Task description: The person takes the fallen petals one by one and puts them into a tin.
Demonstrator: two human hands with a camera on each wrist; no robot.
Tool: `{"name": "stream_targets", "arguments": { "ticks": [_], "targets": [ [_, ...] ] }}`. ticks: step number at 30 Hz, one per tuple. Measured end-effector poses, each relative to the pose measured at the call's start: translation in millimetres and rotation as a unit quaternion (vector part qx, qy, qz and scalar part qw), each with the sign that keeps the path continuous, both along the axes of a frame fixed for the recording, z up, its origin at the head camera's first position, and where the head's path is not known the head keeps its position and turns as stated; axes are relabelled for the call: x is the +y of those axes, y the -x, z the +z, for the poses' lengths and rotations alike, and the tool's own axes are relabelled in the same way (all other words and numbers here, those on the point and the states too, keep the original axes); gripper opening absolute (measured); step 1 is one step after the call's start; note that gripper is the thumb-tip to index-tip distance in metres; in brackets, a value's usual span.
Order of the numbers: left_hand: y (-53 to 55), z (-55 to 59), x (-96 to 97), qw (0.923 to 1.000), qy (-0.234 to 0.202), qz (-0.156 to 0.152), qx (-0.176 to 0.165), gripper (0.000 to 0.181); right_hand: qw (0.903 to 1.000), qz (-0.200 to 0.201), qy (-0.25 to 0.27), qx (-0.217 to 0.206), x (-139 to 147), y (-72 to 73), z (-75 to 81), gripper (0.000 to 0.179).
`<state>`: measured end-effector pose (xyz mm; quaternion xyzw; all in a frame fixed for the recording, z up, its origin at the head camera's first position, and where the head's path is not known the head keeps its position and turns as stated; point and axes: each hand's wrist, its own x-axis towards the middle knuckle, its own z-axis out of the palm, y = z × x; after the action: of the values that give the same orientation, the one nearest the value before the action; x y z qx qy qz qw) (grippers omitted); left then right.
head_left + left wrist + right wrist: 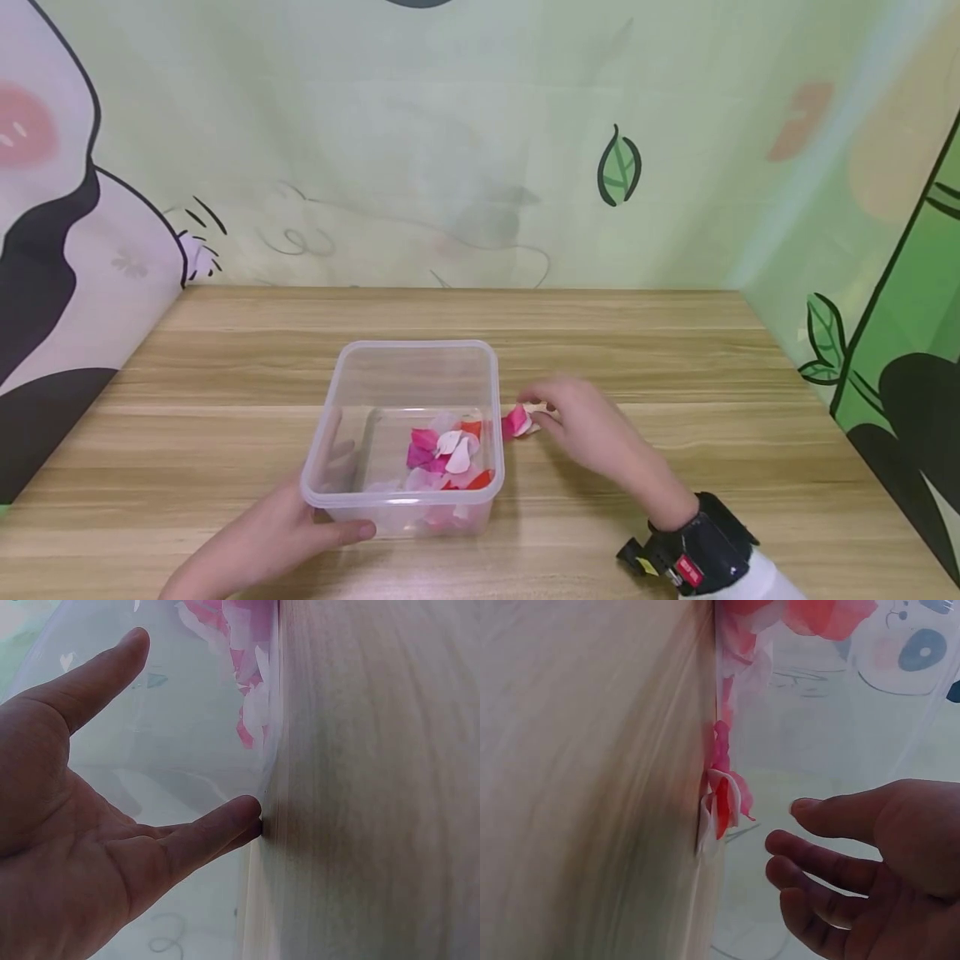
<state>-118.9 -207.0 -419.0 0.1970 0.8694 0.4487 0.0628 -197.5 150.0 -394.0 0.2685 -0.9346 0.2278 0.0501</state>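
A clear plastic box (401, 497) with pink, white and red petals (453, 450) in its right part stands on the table. My left hand (288, 521) rests against the box's left front corner, thumb along the front wall. In the left wrist view, the left hand's (97, 787) thumb and fingers are spread and fairly straight. Just right of the box lies a small bunch of loose petals (516, 422), pink and white. Close beside them is my right hand (588, 425), fingers loosely bent. The right wrist view shows a gap between the right hand (862, 870) and these petals (724, 799).
The wood-grain table (637, 333) extends around the box on all sides. Behind it hangs a pale green printed backdrop (450, 150) with cartoon figures and leaves. A black device (701, 546) is strapped to my right wrist.
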Motion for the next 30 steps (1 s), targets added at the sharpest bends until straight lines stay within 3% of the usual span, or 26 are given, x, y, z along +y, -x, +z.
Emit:
{"name": "stream_targets", "arguments": {
  "ticks": [7,18,30],
  "targets": [
    [-0.8,1.1,0.1,1.0000,-0.002,-0.001,-0.003,0.125,0.9987,0.023,-0.037,-0.027,1,1.9,-8.2,0.025],
    [-0.2,-0.1,-0.2,0.9999,-0.010,-0.002,-0.011,0.126,0.9986,0.030,-0.031,-0.029,1,3.7,-14.7,0.019],
    [-0.3,0.0,-0.6,0.9999,-0.011,-0.006,-0.011,0.126,0.9988,-0.041,0.015,-0.021,-3,4.5,-10.8,0.009]
  ]
}}
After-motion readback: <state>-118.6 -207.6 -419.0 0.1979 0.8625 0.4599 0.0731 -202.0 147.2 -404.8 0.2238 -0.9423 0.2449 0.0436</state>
